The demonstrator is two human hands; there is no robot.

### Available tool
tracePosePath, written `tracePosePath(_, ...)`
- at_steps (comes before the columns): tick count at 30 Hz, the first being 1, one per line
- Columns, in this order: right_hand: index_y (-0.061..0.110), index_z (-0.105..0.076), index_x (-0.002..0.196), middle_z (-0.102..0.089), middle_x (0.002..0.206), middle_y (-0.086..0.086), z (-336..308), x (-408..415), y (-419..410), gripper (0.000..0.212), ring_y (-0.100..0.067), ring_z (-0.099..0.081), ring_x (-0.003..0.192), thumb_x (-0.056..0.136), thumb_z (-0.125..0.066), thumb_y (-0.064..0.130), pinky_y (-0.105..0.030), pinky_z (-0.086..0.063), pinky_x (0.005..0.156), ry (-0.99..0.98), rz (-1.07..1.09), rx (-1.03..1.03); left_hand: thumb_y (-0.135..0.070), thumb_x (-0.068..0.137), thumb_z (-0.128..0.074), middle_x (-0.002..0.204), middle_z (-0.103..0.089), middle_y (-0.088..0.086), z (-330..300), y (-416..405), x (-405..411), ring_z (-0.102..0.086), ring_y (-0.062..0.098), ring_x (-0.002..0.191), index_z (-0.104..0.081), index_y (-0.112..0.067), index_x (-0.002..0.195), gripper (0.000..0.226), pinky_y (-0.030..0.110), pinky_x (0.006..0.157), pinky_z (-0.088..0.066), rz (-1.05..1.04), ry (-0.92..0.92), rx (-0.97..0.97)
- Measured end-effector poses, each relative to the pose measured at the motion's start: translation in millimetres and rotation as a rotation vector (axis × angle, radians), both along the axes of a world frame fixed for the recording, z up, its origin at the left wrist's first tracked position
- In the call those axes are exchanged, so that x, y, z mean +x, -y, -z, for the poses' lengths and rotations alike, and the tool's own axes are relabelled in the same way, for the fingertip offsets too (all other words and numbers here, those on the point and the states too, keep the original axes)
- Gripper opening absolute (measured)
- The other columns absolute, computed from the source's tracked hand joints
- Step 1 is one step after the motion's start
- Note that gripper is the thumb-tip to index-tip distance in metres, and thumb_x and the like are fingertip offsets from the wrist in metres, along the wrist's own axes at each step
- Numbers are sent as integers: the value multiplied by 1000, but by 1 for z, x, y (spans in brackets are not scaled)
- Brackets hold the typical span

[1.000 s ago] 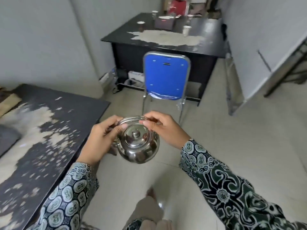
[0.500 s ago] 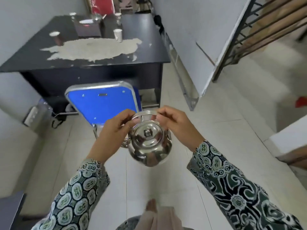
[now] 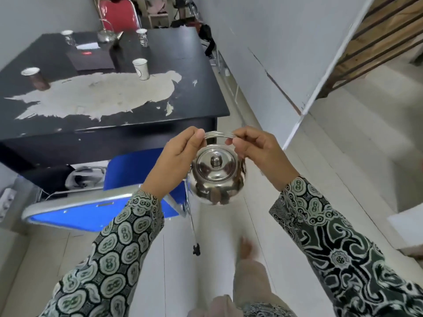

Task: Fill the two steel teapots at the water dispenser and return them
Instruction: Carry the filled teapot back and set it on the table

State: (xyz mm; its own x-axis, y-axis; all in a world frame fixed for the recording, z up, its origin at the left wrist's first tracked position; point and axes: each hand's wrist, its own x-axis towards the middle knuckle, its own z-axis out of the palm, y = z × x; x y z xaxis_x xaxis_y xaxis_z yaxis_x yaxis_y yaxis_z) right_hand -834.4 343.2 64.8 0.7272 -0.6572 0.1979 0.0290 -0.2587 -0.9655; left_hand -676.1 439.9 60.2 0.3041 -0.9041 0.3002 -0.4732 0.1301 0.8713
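Note:
A shiny steel teapot (image 3: pixel 216 177) with its lid on hangs in front of me above the tiled floor. Both hands pinch its wire handle: my left hand (image 3: pixel 176 161) at the left end, my right hand (image 3: pixel 258 154) at the right end. A second steel teapot (image 3: pixel 107 35) stands at the far end of the black table (image 3: pixel 194 92). No water dispenser is in view.
A blue chair (image 3: pixel 96 211) stands just left of the teapot, pushed toward the table. Several paper cups (image 3: pixel 140 68) and a dark box (image 3: pixel 91 59) sit on the table. A red chair (image 3: pixel 119 14) is behind it. A white wall and stair railing (image 3: pixel 366 42) lie to the right.
I have walked forward and turned right; the first black table has left the view and the far table and blue chair are much closer. Both hands keep hold of the teapot's handle.

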Motion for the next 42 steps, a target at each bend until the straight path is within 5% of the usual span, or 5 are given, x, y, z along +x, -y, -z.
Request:
tracePosePath(12, 15, -61, 75, -53, 58, 6, 0, 115, 258, 24, -14, -51, 57, 93, -47, 22, -38, -46, 71, -147, -336, 29, -25, 98, -37, 62, -33, 9, 3, 234, 85, -31, 6, 51, -41, 12, 70, 47, 13, 49, -30, -307, -162, -39)
tracePosePath(17, 12, -59, 78, -54, 62, 6, -2, 175, 348, 23, -9, -50, 58, 95, -43, 14, -20, -47, 65, -162, -451, 25, -26, 97, -40, 58, -30, 3, 5, 319, 138, -27, 5, 47, -39, 8, 64, 47, 13, 45, -28, -386, -202, -26)
tracePosePath(23, 7, -60, 83, -55, 70, -7, -10, 243, 439, 20, -22, -52, 69, 94, -46, 14, -40, -46, 76, -180, -538, 42, -24, 97, -41, 55, -28, 1, -4, 400, 198, -25, 3, 46, -35, 3, 59, 47, 12, 45, -27, -423, -199, -39)
tracePosePath(30, 5, -60, 86, -57, 67, 0, -19, 323, 531, 17, -12, -53, 59, 93, -48, 15, -19, -48, 64, -269, -726, 119, -25, 95, -44, 42, -30, -13, -1, 485, 259, -27, 2, 40, -33, -18, 52, 46, 10, 41, -28, -537, -299, -23)
tracePosePath(42, -3, -56, 111, -61, 83, -4, -6, 443, 656, 22, -11, -60, 78, 92, -44, -2, -25, -53, 80, -328, -1224, 308, -19, 96, -43, 37, -35, -11, 2, 601, 331, -30, 2, 40, -35, -11, 45, 52, 9, 48, -31, -906, -322, -39)
